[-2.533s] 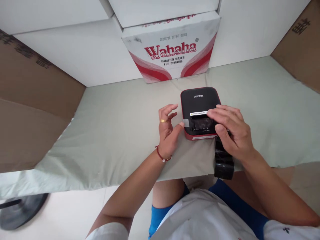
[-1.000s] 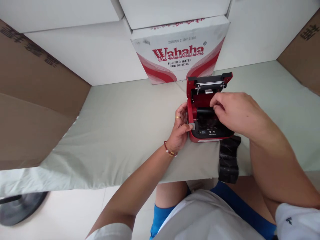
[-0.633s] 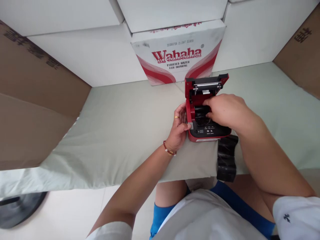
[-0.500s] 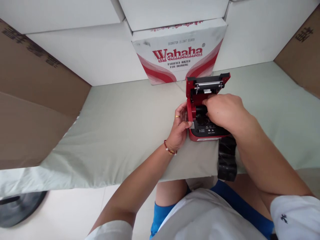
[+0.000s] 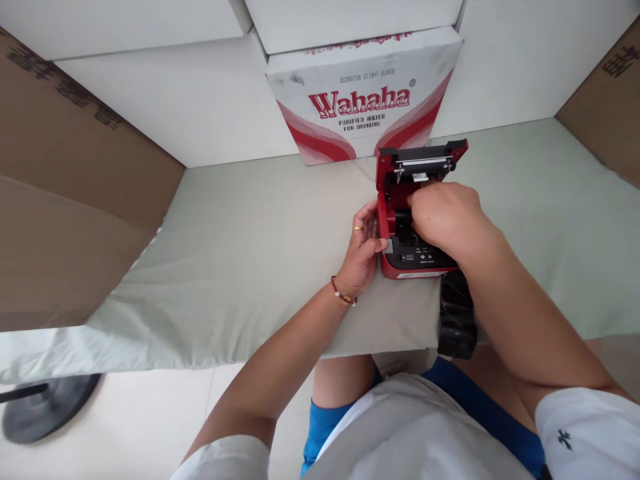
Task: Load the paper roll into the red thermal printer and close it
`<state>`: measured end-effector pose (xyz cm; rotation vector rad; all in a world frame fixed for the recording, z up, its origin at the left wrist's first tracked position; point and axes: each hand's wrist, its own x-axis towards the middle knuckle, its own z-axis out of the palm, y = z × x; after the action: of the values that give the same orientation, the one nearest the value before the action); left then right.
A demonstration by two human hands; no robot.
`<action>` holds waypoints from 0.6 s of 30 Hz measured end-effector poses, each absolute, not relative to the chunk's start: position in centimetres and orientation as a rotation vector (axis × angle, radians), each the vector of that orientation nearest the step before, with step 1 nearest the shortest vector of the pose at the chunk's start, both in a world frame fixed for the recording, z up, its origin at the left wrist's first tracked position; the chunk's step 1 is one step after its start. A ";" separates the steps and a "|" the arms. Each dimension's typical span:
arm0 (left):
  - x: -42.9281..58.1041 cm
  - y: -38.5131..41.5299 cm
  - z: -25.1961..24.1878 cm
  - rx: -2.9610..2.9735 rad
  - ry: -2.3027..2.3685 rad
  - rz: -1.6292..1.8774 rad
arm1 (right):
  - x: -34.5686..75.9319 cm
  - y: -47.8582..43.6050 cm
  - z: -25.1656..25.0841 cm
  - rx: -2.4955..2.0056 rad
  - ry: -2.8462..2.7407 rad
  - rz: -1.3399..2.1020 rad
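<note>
A red and black label printer (image 5: 411,259) stands on the cloth-covered table with its lid (image 5: 423,160) raised. Along its left side my left hand (image 5: 364,253) is wrapped, thumb on the grey corner piece and fingers against the outer wall. My right hand (image 5: 446,212) reaches into the open compartment, its fingers curled and mostly hidden inside. Beside those fingers shows part of a black roll (image 5: 403,217). A strip of shiny black film (image 5: 457,323), probably ribbon, hangs from the printer's front right over the table edge, partly behind my right forearm.
Behind the printer stands a Wahaha water carton (image 5: 363,127) against stacked white boxes (image 5: 175,107). Brown cardboard boxes flank the table at left (image 5: 75,200) and right (image 5: 605,113). A round black base (image 5: 55,410) rests on the floor at lower left.
The view has shifted slightly. Inside the printer my right hand has moved a little to the left. My left hand keeps its hold and the lid stays up.
</note>
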<state>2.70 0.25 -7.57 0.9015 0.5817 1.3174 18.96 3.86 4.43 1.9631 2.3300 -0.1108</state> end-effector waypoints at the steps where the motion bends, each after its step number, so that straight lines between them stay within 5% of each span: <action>1: 2.7 0.3 -7.6 0.907 0.581 1.315 | 18.9 3.8 4.4 1.983 2.283 -0.067; 13: 2.7 0.3 -7.5 0.882 0.571 1.314 | 19.4 2.6 5.4 2.070 2.278 -0.149; 18: 2.7 0.3 -7.4 0.903 0.562 1.309 | 20.9 -0.1 6.8 2.243 2.464 -0.585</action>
<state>2.67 0.27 -7.37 0.9027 0.5624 1.3087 20.86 -0.08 6.83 2.2427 2.4638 -0.5848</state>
